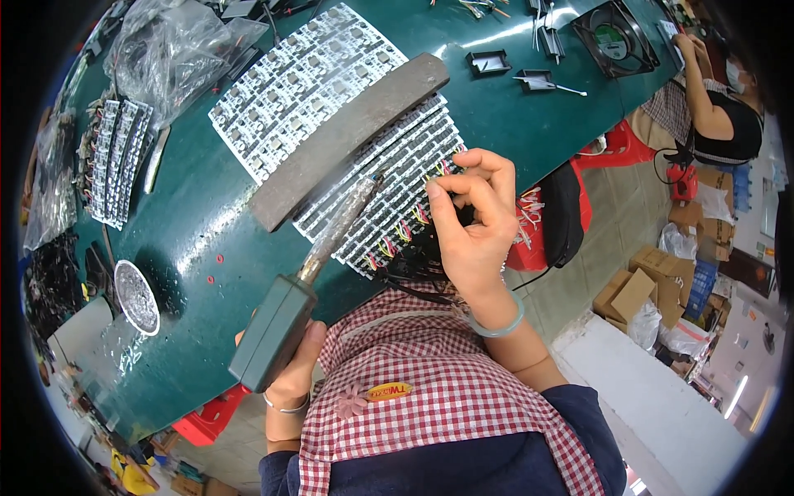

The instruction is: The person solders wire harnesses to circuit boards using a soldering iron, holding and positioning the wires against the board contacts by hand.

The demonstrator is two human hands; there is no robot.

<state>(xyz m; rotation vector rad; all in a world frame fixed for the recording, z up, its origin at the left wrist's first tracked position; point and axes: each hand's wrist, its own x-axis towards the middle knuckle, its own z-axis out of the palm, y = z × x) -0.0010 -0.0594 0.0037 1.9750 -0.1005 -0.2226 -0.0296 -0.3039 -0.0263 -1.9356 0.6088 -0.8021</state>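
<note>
Bright indoor light; lit tube lamp (735, 397) at lower right. White glare streaks on green tabletop (513, 116), upper centre-right and left of centre. Soldering iron (312, 266), mid-frame, reasonably sharp. Strong fisheye curvature; black rim, edges soft.

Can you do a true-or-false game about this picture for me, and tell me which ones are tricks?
1. The left hand holds a green-handled tool. True.

2. The right hand holds the black fan. False: it is beside the coloured wires, and the fan lies farther off on the table.

3. The apron is plain yellow. False: it has red-and-white checks.

4. A grey bar lies across the circuit boards. True.

5. Nobody else is in view. False: another person is at the right.
</note>
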